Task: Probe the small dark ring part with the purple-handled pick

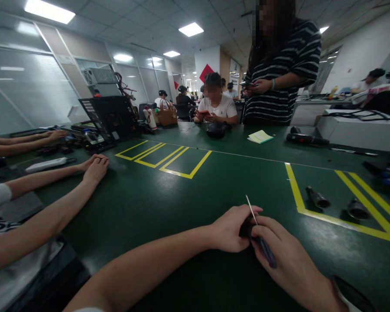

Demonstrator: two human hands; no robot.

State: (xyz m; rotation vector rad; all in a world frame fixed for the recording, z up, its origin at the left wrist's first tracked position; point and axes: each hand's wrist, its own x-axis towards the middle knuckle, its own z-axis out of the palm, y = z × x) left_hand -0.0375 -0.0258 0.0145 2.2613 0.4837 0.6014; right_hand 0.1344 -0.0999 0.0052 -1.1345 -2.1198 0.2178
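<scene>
Right hand wraps a slim dark-handled tool, its thin pale shaft pointing up and away from me. Left hand pinches a small dark piece against it, low at the green bench. I judge it best to pin the piece firmly and keep the shaft steady. Two dark cylinders lie beyond my right hand, inside yellow tape.
</scene>
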